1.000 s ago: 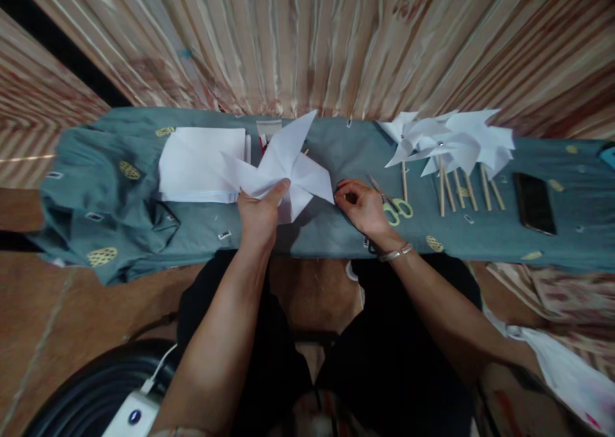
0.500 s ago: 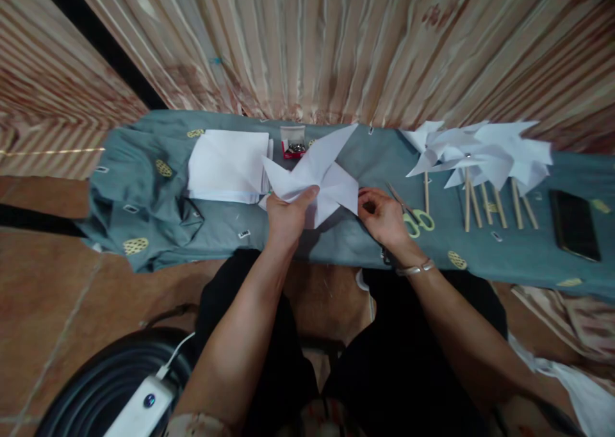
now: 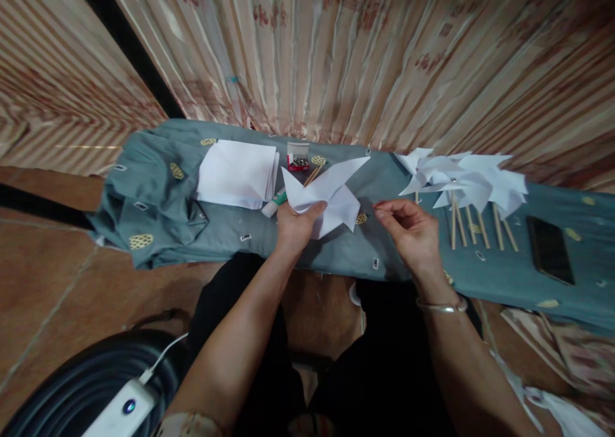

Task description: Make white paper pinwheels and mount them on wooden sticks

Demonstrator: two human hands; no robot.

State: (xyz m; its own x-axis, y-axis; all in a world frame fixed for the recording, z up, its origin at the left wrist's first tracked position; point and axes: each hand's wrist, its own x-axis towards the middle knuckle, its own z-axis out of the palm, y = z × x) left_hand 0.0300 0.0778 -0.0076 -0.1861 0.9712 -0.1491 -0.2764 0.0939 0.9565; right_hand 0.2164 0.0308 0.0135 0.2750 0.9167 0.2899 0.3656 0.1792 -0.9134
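Observation:
My left hand [image 3: 296, 227] grips a white paper pinwheel [image 3: 339, 203], thumb pressed over its folded middle. To the right of the pinwheel, apart from it, my right hand [image 3: 410, 229] is closed in a pinch with thumb and forefinger together. Whatever lies between those fingertips is too small to make out. Just behind the held pinwheel are a red and white box [image 3: 298, 161] of small metal pieces, some thin wooden sticks [image 3: 313, 174] and a green and white tube [image 3: 273, 204].
A stack of white paper [image 3: 236, 174] lies at the left of the cloth-covered table [image 3: 166, 232]. Several finished pinwheels [image 3: 480, 177] on sticks lie at the right, beside a dark phone [image 3: 550, 250]. A pleated curtain [image 3: 307, 72] hangs behind.
My right hand has moved right, away from the pinwheel's edge, and now covers where the green-handled scissors were. My left hand keeps its grip on the pinwheel. The camera view has shifted.

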